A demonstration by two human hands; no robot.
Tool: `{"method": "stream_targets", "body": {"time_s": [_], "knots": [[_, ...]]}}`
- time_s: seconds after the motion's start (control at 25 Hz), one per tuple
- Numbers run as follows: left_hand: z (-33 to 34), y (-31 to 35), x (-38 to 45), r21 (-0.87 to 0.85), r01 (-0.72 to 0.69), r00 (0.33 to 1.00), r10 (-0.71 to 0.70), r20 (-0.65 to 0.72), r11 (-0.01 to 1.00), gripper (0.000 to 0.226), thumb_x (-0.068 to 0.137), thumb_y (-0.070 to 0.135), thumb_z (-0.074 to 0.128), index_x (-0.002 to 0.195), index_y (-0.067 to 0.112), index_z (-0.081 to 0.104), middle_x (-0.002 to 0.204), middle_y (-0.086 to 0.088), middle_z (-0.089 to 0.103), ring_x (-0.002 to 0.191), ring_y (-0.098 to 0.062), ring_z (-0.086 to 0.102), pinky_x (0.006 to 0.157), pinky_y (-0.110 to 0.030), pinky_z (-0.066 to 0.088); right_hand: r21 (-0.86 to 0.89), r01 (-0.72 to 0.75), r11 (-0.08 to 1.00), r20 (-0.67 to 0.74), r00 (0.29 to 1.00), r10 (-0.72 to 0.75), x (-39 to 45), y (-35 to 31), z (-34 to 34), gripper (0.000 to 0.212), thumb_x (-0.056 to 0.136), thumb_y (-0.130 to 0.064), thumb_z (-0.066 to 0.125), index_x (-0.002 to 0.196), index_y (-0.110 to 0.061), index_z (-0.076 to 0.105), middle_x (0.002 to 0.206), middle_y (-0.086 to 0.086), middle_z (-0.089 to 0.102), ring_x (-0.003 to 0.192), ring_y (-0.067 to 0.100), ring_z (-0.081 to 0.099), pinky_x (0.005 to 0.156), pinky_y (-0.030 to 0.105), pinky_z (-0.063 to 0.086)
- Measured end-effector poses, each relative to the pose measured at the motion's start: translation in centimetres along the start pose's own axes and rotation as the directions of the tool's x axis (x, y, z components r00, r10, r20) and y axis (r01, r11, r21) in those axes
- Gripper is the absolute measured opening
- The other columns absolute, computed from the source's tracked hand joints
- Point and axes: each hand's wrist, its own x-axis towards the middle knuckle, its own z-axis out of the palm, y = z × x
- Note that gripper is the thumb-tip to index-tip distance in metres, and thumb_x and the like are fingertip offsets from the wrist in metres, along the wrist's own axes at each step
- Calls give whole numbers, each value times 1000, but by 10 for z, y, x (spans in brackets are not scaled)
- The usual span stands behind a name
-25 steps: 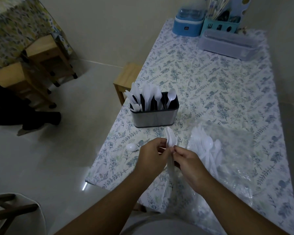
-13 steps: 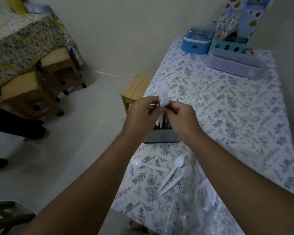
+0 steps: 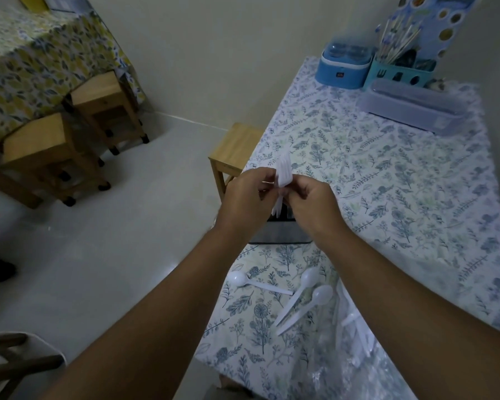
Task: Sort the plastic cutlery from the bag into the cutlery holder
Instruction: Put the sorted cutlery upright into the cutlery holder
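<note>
My left hand [image 3: 247, 197] and my right hand [image 3: 311, 203] together pinch a small bundle of white plastic forks [image 3: 283, 174], tines up, right above the metal cutlery holder [image 3: 280, 233]. The holder is mostly hidden behind my hands; only its lower wall shows. Three white plastic spoons [image 3: 300, 293] lie loose on the floral tablecloth nearer to me. The clear plastic bag [image 3: 355, 342] with more white cutlery lies at the table's near edge, partly under my right forearm.
At the far end of the table [image 3: 387, 183] stand a blue box [image 3: 344, 67], a teal organiser with sticks [image 3: 399, 70] and a long clear lidded box [image 3: 413, 108]. A wooden stool [image 3: 237, 148] sits beside the table's left edge; more stools [image 3: 70, 134] stand left.
Both hands lifted the forks from near the bag up over the holder within the last second; in the last half second they have hardly moved.
</note>
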Motion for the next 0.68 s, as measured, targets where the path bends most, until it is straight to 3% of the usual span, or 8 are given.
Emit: {"method": "stream_targets", "body": {"time_s": [0.12, 0.32, 0.4, 0.52, 0.56, 0.68], "knots": [[2, 4, 2, -8, -22, 1000, 22, -4, 1000, 24, 90, 15, 71, 114, 18, 74, 105, 6, 75, 93, -3, 71, 82, -17, 57, -25, 20, 999, -6, 1000, -20, 0, -2, -5, 23, 98, -18, 61, 114, -29, 74, 87, -4, 79, 78, 29, 73, 77, 51, 61], [10, 20, 10, -51, -89, 996, 87, -38, 995, 26, 90, 13, 71, 115, 16, 73, 107, 5, 74, 94, -3, 70, 81, -16, 57, 33, 84, 996, -111, 991, -80, 0, -2, -19, 24, 100, -17, 58, 117, -25, 73, 94, -5, 78, 86, 20, 76, 76, 35, 64], [18, 16, 8, 12, -45, 998, 44, 46, 999, 21, 90, 12, 69, 110, 18, 73, 102, 6, 74, 91, -5, 69, 77, -14, 56, -74, 72, 995, -95, 992, -79, -2, 7, -20, 24, 99, -18, 59, 118, -23, 74, 96, -3, 77, 86, 16, 74, 77, 34, 62], [28, 6, 3, 245, 20, 978, -70, 196, 969, 14, 86, 5, 62, 83, 19, 65, 79, 4, 66, 85, -20, 67, 64, -24, 47, -291, 13, 957, 20, 1000, -8, -5, 20, -17, 23, 98, -18, 59, 114, -23, 75, 96, 1, 77, 85, 18, 71, 81, 35, 59], [28, 6, 2, 289, 36, 971, -102, 217, 957, 16, 84, 2, 61, 87, 18, 65, 82, 1, 64, 89, -24, 66, 66, -26, 43, -324, 11, 946, 30, 1000, -2, -7, 22, -17, 22, 98, -18, 60, 114, -21, 75, 98, 3, 77, 88, 19, 71, 83, 36, 59], [19, 19, 2, 334, -8, 985, -51, 166, 943, 43, 84, -1, 59, 126, 7, 62, 113, -10, 66, 109, -27, 61, 80, -31, 48, -360, 72, 930, -80, 991, -108, -15, 21, -19, 26, 97, -16, 63, 122, -10, 71, 110, 9, 73, 99, 22, 69, 87, 29, 52]]}}
